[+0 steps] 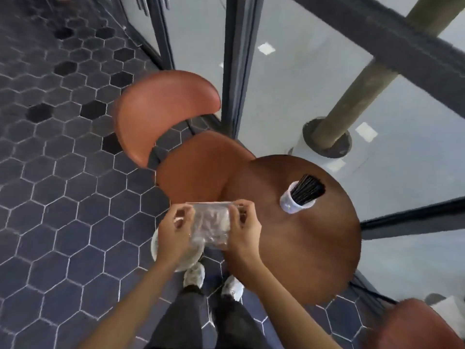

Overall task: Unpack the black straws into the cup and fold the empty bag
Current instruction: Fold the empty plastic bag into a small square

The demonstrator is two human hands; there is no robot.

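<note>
A clear plastic bag (211, 224), crumpled and partly folded, hangs in the air between my two hands, left of the round table. My left hand (173, 234) pinches its left edge and my right hand (242, 230) grips its right edge. No straws show inside the bag. A white cup (292, 202) stands on the table to the right of my hands, packed with a bundle of black straws (308, 190) that lean to the upper right.
The round brown wooden table (314, 248) sits by a glass wall with dark frames. An orange-brown chair (191, 162) stands behind my hands, another chair (417, 323) at the lower right. A white round base (161, 248) lies on the hexagon floor tiles beneath my left hand.
</note>
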